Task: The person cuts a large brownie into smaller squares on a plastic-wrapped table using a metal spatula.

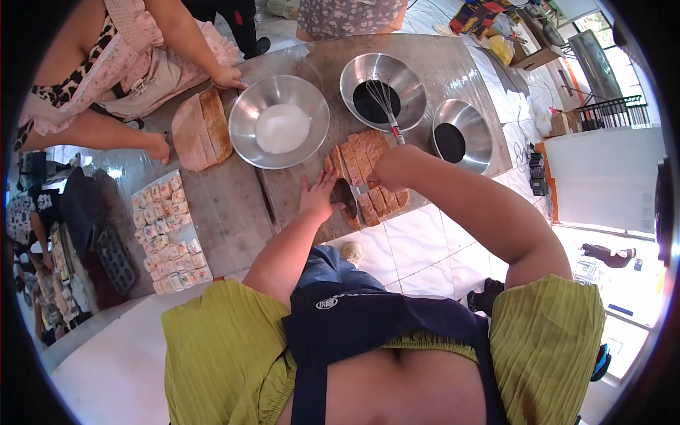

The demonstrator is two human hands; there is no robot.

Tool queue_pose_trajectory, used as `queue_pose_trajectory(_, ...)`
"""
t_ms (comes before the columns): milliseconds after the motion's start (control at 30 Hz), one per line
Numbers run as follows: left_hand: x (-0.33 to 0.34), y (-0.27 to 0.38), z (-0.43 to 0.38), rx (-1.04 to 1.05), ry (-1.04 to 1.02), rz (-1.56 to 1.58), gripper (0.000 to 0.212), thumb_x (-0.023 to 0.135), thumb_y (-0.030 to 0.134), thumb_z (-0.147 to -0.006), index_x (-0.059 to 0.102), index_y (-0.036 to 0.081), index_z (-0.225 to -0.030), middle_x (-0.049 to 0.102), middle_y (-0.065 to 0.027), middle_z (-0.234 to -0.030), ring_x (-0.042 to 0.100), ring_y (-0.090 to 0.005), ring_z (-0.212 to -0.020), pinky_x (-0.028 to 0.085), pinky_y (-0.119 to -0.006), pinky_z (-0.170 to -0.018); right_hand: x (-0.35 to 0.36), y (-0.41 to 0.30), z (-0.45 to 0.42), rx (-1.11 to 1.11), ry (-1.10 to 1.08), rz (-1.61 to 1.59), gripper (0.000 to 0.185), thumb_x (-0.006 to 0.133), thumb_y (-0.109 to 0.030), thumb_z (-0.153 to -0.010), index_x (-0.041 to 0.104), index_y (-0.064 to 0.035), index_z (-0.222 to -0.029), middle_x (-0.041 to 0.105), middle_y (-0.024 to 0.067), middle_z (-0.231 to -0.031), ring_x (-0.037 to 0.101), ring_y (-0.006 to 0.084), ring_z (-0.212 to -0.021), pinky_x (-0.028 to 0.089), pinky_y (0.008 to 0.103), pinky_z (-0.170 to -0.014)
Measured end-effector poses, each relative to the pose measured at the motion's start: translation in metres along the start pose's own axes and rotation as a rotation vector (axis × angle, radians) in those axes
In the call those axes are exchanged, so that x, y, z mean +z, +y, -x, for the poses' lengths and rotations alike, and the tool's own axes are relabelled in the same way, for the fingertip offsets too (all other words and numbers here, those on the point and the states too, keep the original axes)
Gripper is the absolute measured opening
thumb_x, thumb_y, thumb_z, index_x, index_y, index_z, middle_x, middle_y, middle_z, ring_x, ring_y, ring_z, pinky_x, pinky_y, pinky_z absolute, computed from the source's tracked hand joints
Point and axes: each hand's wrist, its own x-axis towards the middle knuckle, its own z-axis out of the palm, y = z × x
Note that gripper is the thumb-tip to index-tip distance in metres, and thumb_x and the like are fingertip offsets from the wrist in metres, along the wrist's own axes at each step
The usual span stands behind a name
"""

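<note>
On the plastic-covered table lies a flat reddish-brown slab (361, 154) cut into strips. My left hand (320, 195) rests with spread fingers at the slab's left side, beside a dark oval piece (346, 195) that I cannot identify. Curled fingers of my right hand (390, 172) are over the strips, closed around something whose handle is mostly hidden; a bit of pale metal, perhaps a blade (363, 189), shows next to them. Behind my right hand, a wire whisk (383, 101) leans in a steel bowl (418, 90) of dark contents.
Left of the slab stands a steel bowl (241, 125) of white granules. Farther right is a smaller steel bowl (481, 130) with dark contents. A sliced loaf (199, 130) lies near another person's hands (228, 77). A tray (187, 234) of wrapped pieces sits at left.
</note>
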Motion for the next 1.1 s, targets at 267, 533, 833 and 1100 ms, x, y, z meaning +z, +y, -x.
queue_pose_trajectory(267,0.002,0.001,0.004,0.017,0.035,0.011,0.102,0.074,0.041,-0.075,0.014,0.016,-0.153,0.021,-0.0037,-0.158,0.018,-0.0212,-0.146,0.008,-0.057,-0.116,0.013,0.005,-0.009,-0.018,0.015,0.069,0.043,0.053,-0.008,-0.079,0.066,-0.0335,-0.111,0.069,0.0022,-0.097,0.066,0.0251,-0.094,0.052,0.0428,-0.073)
queue_pose_trajectory(533,-0.047,0.051,0.007,0.45,0.369,0.615,0.076,0.077,0.024,-0.071,0.042,0.009,-0.136,0.051,-0.0187,-0.125,0.05,-0.034,-0.118,0.041,-0.044,-0.098,0.008,0.003,0.0,0.006,0.004,0.044,0.034,0.054,-0.012,-0.082,0.067,-0.0309,-0.108,0.069,0.0042,-0.094,0.067,0.0269,-0.09,0.053,0.042,-0.071)
queue_pose_trajectory(833,-0.002,0.078,-0.025,0.388,0.642,0.363,0.015,0.067,0.011,-0.075,0.056,0.007,-0.085,0.059,-0.0117,-0.076,0.057,-0.0359,-0.071,0.043,-0.049,-0.065,0.022,0.012,-0.002,0.032,-0.001,0.056,0.036,0.057,-0.017,-0.085,0.065,-0.0374,-0.113,0.069,0.0061,-0.092,0.067,0.0285,-0.088,0.054,0.0416,-0.071)
queue_pose_trajectory(1100,0.008,0.069,-0.023,0.442,0.66,0.381,0.015,0.065,0.009,-0.072,0.055,0.008,-0.083,0.057,-0.0109,-0.073,0.055,-0.0351,-0.074,0.04,-0.048,-0.067,0.025,-0.008,0.008,0.058,0.069,-0.038,0.023,0.065,-0.017,-0.079,0.074,-0.0273,-0.099,0.071,0.0038,-0.098,0.069,0.0264,-0.092,0.056,0.0398,-0.072)
